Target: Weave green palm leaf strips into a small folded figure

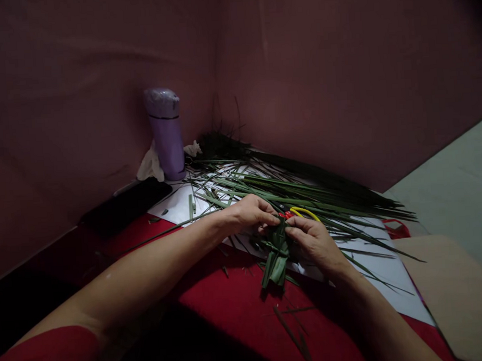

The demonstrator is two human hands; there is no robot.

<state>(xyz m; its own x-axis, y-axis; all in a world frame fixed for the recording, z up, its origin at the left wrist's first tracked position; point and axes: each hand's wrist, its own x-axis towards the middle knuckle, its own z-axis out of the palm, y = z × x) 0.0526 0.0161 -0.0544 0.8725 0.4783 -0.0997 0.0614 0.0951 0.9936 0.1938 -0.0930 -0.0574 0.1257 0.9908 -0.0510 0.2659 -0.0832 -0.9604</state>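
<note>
Between my two hands hangs a piece of folded green leaf strips (277, 257), its wider ends pointing down toward me. My left hand (253, 211) pinches its upper end from the left. From the right, my right hand (310, 239) closes thumb and fingers on the same end. A small red part (285, 215) shows at the fingertips; I cannot tell whether it belongs to the leaf piece or to the scissors. Just behind, scissors with a yellow handle (305, 213) lie on the long leaves, partly hidden by my hands.
Long green leaves (306, 184) spread over white paper (408, 279) on the red-covered table (220, 307). A purple bottle (167, 136) stands by the wall beside crumpled white tissue (151, 165). A dark flat object (128, 206) lies at left; leaf scraps (291, 330) lie in front.
</note>
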